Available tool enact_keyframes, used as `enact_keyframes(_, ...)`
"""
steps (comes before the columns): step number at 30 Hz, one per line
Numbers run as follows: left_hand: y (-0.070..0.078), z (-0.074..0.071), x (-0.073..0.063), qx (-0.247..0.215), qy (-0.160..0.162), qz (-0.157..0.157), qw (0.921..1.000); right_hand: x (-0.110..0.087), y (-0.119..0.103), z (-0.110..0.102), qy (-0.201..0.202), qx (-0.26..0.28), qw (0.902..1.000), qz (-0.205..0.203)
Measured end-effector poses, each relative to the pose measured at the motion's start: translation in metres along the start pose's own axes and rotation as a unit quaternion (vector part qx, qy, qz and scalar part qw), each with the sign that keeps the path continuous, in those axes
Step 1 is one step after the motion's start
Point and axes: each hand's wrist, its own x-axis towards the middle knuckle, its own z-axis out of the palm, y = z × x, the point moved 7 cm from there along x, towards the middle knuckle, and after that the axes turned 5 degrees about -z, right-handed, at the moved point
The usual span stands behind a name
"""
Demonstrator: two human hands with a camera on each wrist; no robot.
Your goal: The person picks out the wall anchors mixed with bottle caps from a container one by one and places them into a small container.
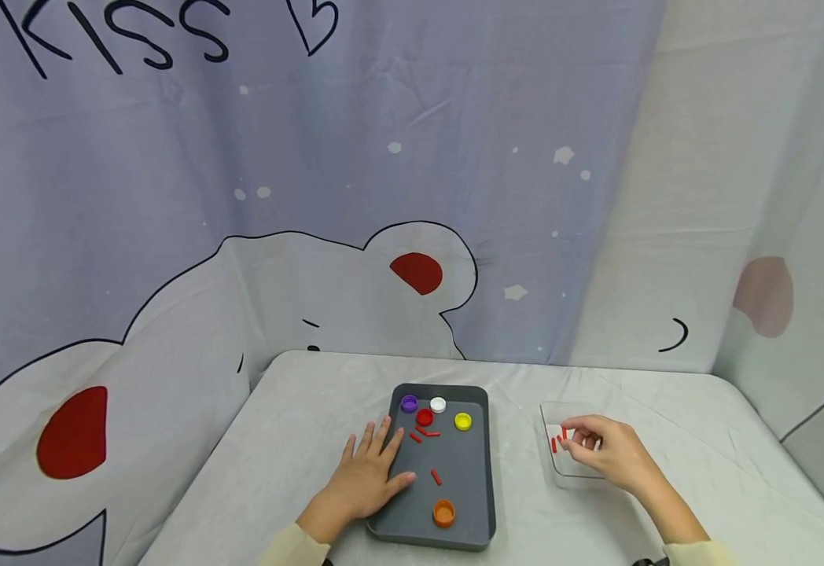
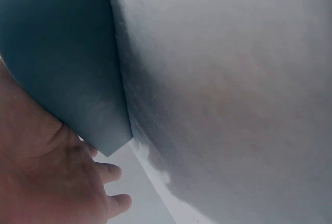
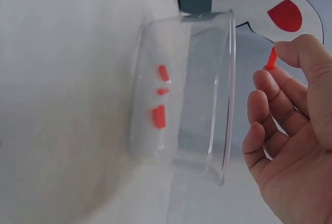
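While the left hand (image 1: 364, 479) lies fingers apart over the gray tray (image 1: 465, 472)'s left edge, probably steadying it, the right hand (image 1: 613, 453)'s fingers pinch a red stick (image 3: 272, 59) above the clear box (image 3: 231, 68), between tray and the bench (image 1: 299, 409)'s right edge. Likely raised to clear the rim. Right hand blocks part of box in head view; count of loose sticks (image 3: 160, 117) inside unclear.

Looks like a smooth, matt tray (image 1: 465, 491), plastic or coated metal, can't really tell which, plus smooth plastic-looking caps (image 1: 463, 422) and sticks (image 1: 436, 477). Would call the box (image 3: 199, 94) see-through, hard and glossy, plastic by the look of it, with bright glints. Also seeing cloth: a matt, lightly creased tablecloth (image 1: 299, 424) and a matt, softly rippled curtain (image 1: 355, 118).
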Motion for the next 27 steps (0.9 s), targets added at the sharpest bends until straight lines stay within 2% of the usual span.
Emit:
enact_keyframes(9,0.0,-0.001,0.0,0.001,-0.003,-0.004,1.0,-0.006,0.009,-0.008,-0.006,-0.002,0.9998,0.018)
enact_keyframes(18,0.0,0.0,0.0,-0.003,-0.002,-0.005,1.0,-0.007,0.013,-0.011,-0.006,-0.014,0.9999,0.004)
enact_keyframes(27,0.001,-0.002,0.0,-0.001,-0.005,-0.004,1.0,0.001,-0.001,0.007,-0.015,0.022,0.9996,-0.008)
